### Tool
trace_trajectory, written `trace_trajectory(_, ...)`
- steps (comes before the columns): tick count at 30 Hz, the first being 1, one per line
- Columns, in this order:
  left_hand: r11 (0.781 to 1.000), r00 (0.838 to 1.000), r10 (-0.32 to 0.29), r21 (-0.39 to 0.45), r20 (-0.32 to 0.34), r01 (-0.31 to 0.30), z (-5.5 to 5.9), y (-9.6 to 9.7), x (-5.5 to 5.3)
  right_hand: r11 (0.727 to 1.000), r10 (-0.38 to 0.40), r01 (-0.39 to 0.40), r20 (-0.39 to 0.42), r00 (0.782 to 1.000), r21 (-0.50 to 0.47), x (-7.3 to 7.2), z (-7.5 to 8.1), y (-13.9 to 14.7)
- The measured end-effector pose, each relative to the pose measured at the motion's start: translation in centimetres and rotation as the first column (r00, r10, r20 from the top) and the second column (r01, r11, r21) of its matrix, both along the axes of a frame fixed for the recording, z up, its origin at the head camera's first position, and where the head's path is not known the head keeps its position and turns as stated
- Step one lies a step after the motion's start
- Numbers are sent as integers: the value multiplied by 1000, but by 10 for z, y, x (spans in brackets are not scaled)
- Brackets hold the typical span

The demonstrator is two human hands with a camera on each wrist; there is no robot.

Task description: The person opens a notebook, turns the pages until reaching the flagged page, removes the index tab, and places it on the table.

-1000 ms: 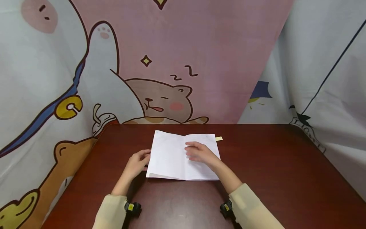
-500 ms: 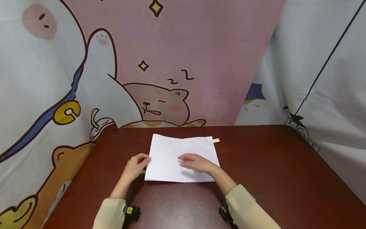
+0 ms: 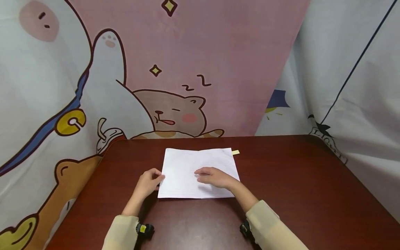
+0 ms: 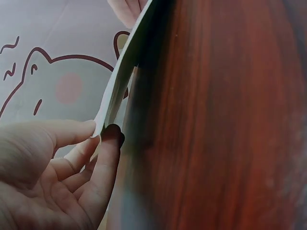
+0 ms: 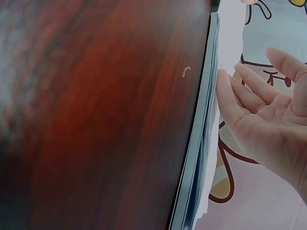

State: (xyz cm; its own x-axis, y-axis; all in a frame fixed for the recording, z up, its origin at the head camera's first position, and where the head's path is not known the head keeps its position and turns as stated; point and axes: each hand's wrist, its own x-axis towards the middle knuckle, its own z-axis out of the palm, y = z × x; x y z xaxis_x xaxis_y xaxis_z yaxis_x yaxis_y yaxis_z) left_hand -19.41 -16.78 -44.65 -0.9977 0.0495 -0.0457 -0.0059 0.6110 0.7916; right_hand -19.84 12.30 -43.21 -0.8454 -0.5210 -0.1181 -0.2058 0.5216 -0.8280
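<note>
A notebook (image 3: pixel 181 173) with white pages lies spread on the dark red-brown table. My left hand (image 3: pixel 148 185) is at its left edge, the thumb on top and fingers underneath. In the left wrist view that hand (image 4: pixel 72 165) pinches the edge of the notebook (image 4: pixel 111 93). Over the right-hand page, near the fold, is my right hand (image 3: pixel 217 178), its fingers extended and holding nothing. The right wrist view shows the right hand (image 5: pixel 266 108) with a fingertip against the page and the thumb apart. The notebook's lower layers (image 5: pixel 201 120) show there edge-on.
A pale yellow tab (image 3: pixel 235 152) sticks out at the notebook's upper right. The table (image 3: pixel 290 180) extends to both sides. A cartoon-printed cloth (image 3: pixel 237 69) hangs behind it. A black strap device (image 3: pixel 145 230) sits at the left wrist.
My left thumb has come onto the left edge of the notebook, and the raised lower-left page corner lies flatter. My right hand has moved slightly left and lower over the page.
</note>
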Motion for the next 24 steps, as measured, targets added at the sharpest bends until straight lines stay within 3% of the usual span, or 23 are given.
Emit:
trace_trajectory(8, 1000, 999, 22, 4, 37, -22, -1, 0, -2, 1000, -5, 6, 10, 1000, -17, -2, -4, 0)
trace_trajectory(14, 1000, 998, 27, 12, 63, -28, -5, 2, -5, 986, -31, 47, 99, 995, -159, -5, -8, 6)
trace_trajectory(19, 997, 994, 10, 72, 109, -18, -8, 1, -7, 966, -181, 180, 12, 983, -186, -11, -9, 25)
trace_trajectory(24, 996, 991, 5, 87, 135, -17, -8, 1, -9, 919, -385, 375, -74, 920, -118, -21, -8, 55)
